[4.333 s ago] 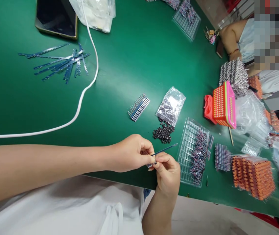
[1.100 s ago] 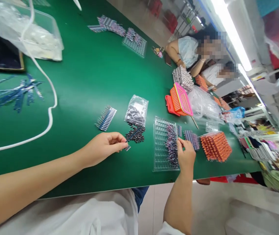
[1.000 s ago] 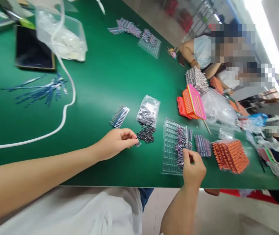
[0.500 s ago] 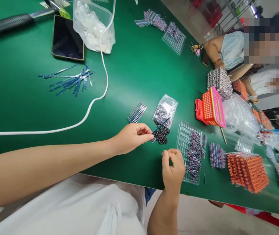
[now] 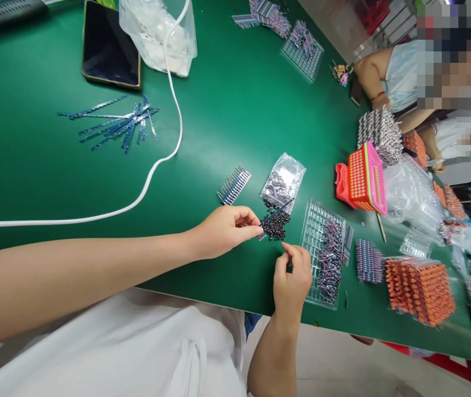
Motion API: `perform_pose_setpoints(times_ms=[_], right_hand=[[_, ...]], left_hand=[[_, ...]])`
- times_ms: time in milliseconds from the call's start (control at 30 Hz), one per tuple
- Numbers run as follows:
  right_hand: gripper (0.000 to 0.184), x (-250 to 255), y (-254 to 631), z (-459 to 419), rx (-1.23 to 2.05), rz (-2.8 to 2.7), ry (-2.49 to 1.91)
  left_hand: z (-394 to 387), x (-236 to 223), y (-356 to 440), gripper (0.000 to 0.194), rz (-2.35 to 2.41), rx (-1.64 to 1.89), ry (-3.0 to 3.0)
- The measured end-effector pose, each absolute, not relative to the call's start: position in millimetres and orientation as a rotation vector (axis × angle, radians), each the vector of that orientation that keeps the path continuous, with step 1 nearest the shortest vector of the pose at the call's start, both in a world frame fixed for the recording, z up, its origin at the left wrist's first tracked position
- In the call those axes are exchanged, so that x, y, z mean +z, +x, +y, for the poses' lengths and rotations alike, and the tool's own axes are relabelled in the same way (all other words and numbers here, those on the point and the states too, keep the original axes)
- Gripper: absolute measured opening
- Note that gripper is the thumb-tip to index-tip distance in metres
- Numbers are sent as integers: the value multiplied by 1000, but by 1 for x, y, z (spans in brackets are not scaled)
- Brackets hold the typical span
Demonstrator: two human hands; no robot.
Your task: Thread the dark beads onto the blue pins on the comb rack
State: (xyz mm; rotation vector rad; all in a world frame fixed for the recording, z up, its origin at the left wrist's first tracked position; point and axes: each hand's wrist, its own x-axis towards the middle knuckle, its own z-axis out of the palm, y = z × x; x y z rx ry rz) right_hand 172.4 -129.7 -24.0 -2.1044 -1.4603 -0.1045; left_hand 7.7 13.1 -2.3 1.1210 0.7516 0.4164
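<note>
My left hand (image 5: 229,232) pinches a narrow dark-blue strip (image 5: 277,212) between thumb and fingertips. The strip slants up over a heap of small shiny black beads (image 5: 276,226), and a short, pale, patterned end shows under my fingertips. My right hand (image 5: 293,273) is just below the heap, fingers bent and thumb a little apart, with nothing visible in it. Right beside it lies a clear plastic tray (image 5: 313,237) with a tangle of small purplish leaded pieces (image 5: 330,259). A comb-like row of wire-legged parts (image 5: 235,184) lies beyond my left hand.
A clear bag of beads (image 5: 283,179) touches the heap. A white cable (image 5: 148,187) curves across the left, near loose blue strips (image 5: 123,124) and a phone (image 5: 111,47). Orange stacked trays (image 5: 421,289) and a pink-orange basket (image 5: 365,177) stand right. Co-workers sit beyond.
My hands were together at the strip, then separated. My right hand went to the tray's purplish pieces, then came back left and up towards the beads. My left hand keeps the strip.
</note>
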Motion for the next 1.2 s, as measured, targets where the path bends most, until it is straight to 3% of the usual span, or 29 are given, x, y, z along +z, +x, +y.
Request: perform_pose_setpoints(times_ms=[400,900,1067,1200], right_hand=[[20,-28,173,-125,-147,-1625,-2119],[11,-21,167,-122,159,-1497,-2188],[11,-6,151,-126,469,-1249,-1969],[11,-4,142,-123,503,-1041,-1751]], left_hand=[[12,-2,8,20,739,420,1126],[11,1,8,16,725,398,1136],[10,4,6,15,684,371,1144],[6,6,4,15,534,350,995]])
